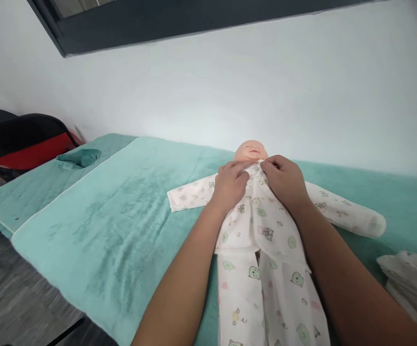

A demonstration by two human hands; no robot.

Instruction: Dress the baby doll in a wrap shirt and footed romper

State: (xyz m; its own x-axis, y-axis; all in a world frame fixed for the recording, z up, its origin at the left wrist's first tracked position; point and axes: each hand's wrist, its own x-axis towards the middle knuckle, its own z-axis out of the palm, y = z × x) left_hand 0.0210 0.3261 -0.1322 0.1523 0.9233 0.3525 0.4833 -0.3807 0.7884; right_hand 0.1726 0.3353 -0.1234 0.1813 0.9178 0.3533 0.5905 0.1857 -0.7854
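Observation:
A baby doll (251, 151) lies on its back with its head toward the wall. It wears a white baby jacket (242, 216) printed with small animals, and matching trousers (242, 293) run toward me. At the collar, my left hand (230, 185) lies on the jacket with its fingertips pressed on the cloth below the doll's chin. Just opposite, my right hand (284, 180) pinches the collar edge between thumb and curled fingers. Both sleeves stretch out sideways on the bed. Whatever fastening lies under my fingertips is hidden.
The doll rests on a massage bed with a teal plush cover (122, 230). A face hole (80, 157) is at the bed's left end. White crumpled cloth (410, 278) lies at the right. Black chairs (21, 137), one with red, stand behind the left end. A white wall (230, 91) borders the far side.

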